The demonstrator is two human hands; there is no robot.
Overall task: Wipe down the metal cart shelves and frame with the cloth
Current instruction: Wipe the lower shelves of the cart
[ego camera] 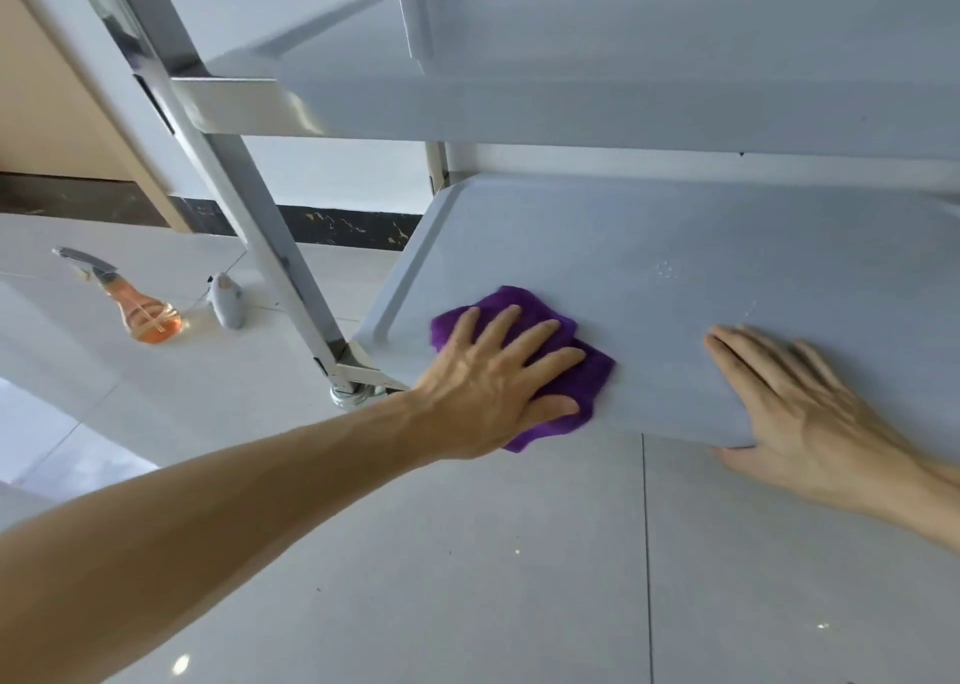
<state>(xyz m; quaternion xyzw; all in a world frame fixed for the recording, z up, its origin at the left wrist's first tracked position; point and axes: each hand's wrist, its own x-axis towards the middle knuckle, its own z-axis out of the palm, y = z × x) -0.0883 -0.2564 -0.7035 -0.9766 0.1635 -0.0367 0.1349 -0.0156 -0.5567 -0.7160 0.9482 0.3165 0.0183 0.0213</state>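
While pressing a purple cloth point(524, 366) flat, left hand point(498, 382) fingers straight; right hand point(800, 408) spread on bottom shelf point(675, 247), lower right.

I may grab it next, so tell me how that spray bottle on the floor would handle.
The spray bottle looks like clear plastic, only partly filled with orange liquid, so probably light. It stands on a wide base, so likely stable, though the glossy floor might let it slide.
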